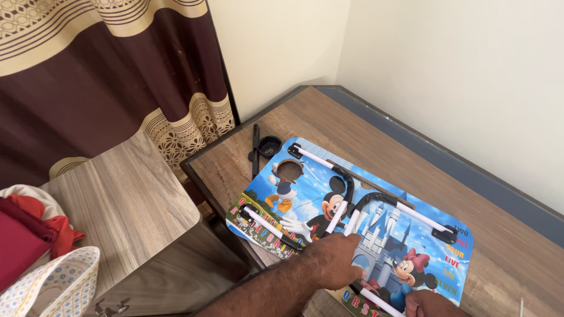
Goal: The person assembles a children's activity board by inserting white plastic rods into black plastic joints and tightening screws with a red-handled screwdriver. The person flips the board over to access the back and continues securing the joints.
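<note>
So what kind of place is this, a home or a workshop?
Most likely a room in a home. A patterned curtain hangs in the corner by plain walls, a wooden table holds a child's cartoon lap desk, and a smaller wooden cabinet stands beside it.

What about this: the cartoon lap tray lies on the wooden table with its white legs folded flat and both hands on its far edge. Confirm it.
Not quite. In the head view the left hand and right hand rest on the near edge of the lap tray, not the far one. It does lie on the wooden table with its white legs folded flat.
</note>
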